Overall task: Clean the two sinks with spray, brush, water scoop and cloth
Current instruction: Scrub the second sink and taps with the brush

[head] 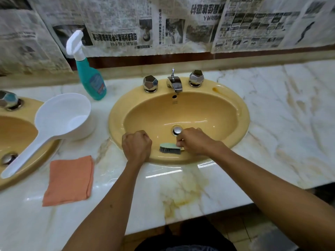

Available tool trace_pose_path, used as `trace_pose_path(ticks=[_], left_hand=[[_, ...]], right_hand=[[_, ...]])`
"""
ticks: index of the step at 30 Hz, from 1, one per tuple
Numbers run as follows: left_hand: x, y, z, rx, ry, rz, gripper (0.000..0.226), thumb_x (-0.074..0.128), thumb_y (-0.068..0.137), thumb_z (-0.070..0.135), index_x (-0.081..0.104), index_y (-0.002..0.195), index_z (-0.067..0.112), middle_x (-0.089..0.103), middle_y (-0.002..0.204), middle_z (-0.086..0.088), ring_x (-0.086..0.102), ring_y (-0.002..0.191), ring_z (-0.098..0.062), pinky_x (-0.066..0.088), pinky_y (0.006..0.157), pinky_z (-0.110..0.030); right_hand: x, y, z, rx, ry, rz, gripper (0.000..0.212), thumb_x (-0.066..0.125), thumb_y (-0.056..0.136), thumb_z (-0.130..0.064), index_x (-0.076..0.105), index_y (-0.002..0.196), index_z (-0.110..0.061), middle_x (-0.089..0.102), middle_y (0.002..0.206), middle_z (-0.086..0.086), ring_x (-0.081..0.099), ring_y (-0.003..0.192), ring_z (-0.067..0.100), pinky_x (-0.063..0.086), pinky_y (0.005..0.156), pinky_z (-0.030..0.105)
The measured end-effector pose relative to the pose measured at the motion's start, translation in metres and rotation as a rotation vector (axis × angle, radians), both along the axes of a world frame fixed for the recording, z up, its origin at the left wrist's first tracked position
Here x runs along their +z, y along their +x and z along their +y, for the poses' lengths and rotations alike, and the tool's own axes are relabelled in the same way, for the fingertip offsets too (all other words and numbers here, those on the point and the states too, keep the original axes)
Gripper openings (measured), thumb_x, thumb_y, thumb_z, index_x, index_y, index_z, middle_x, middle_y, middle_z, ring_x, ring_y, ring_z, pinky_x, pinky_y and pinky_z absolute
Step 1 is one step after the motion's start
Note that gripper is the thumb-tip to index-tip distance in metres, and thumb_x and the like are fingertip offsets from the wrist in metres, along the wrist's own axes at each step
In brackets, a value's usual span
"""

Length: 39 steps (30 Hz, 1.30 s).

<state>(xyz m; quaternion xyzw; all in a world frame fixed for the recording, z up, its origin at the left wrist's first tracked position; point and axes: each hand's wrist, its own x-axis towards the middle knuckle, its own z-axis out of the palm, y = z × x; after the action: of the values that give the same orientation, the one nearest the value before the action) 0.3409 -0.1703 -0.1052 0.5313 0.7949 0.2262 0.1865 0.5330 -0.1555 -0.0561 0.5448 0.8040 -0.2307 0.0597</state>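
A yellow oval sink (241, 113) sits in the middle of the marble counter. My right hand (194, 141) grips a pale green brush (170, 148) with dark bristles against the sink's near inner wall. My left hand (136, 145) is a closed fist resting on the sink's near rim, holding nothing. A second yellow sink (10, 131) shows at the left edge. A white water scoop (61, 118) lies between the sinks, its handle over the left sink's rim. A teal spray bottle (91, 78) stands behind it. An orange cloth (69, 180) lies folded on the counter.
A chrome faucet (174, 84) with two faceted knobs (150, 83) stands at the back of the middle sink, and a chrome drain plug (177, 130) sits in its basin. Newspaper (163, 24) covers the wall. The marble counter (281, 124) stretches right.
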Motion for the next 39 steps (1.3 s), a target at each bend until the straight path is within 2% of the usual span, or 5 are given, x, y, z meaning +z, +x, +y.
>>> trace_pose_path(ticks=[9,13,17,25,39], left_hand=[[0.005,0.000,-0.004,0.022,0.043,-0.036,0.028,0.050,0.086,0.010,0.078,0.091,0.012,0.071,0.083,-0.019,0.057,0.091,-0.037,0.043,0.085,-0.035],[0.006,0.000,-0.006,0.015,0.046,-0.046,0.030,0.048,0.087,0.010,0.077,0.091,0.010,0.070,0.081,-0.020,0.055,0.090,-0.037,0.042,0.086,-0.036],[0.007,-0.001,-0.006,0.010,0.036,-0.040,0.030,0.048,0.088,0.010,0.077,0.092,0.011,0.070,0.082,-0.019,0.053,0.086,-0.034,0.042,0.089,-0.034],[-0.007,-0.007,-0.003,-0.102,0.032,0.049,0.037,0.040,0.086,0.018,0.077,0.085,0.016,0.070,0.071,-0.011,0.047,0.069,-0.025,0.036,0.095,-0.033],[-0.009,-0.009,0.000,-0.189,0.002,0.098,0.044,0.031,0.075,0.022,0.074,0.075,0.015,0.068,0.064,-0.010,0.052,0.061,-0.030,0.035,0.088,-0.035]], right_hand=[[0.024,0.019,-0.024,-0.153,0.113,-0.364,0.007,0.059,0.090,-0.025,0.065,0.090,-0.020,0.067,0.093,0.000,0.059,0.099,0.026,0.023,0.083,0.040],[0.017,-0.028,-0.038,0.007,0.290,-0.327,0.030,0.058,0.088,-0.019,0.042,0.062,-0.016,0.037,0.068,-0.003,0.047,0.076,0.027,0.020,0.073,0.038],[0.028,0.016,-0.038,-0.099,0.247,-0.489,0.021,0.057,0.088,-0.025,0.047,0.070,-0.019,0.060,0.080,0.000,0.057,0.082,0.025,0.019,0.075,0.039],[0.000,-0.053,-0.074,-0.215,0.270,-0.255,0.019,0.049,0.086,-0.005,0.046,0.078,-0.022,0.066,0.085,0.002,0.053,0.074,0.027,0.018,0.072,0.038],[-0.028,-0.051,-0.103,-0.231,0.413,-0.217,0.023,0.049,0.092,-0.036,0.070,0.097,-0.030,0.069,0.078,-0.002,0.062,0.077,0.021,0.018,0.072,0.038]])
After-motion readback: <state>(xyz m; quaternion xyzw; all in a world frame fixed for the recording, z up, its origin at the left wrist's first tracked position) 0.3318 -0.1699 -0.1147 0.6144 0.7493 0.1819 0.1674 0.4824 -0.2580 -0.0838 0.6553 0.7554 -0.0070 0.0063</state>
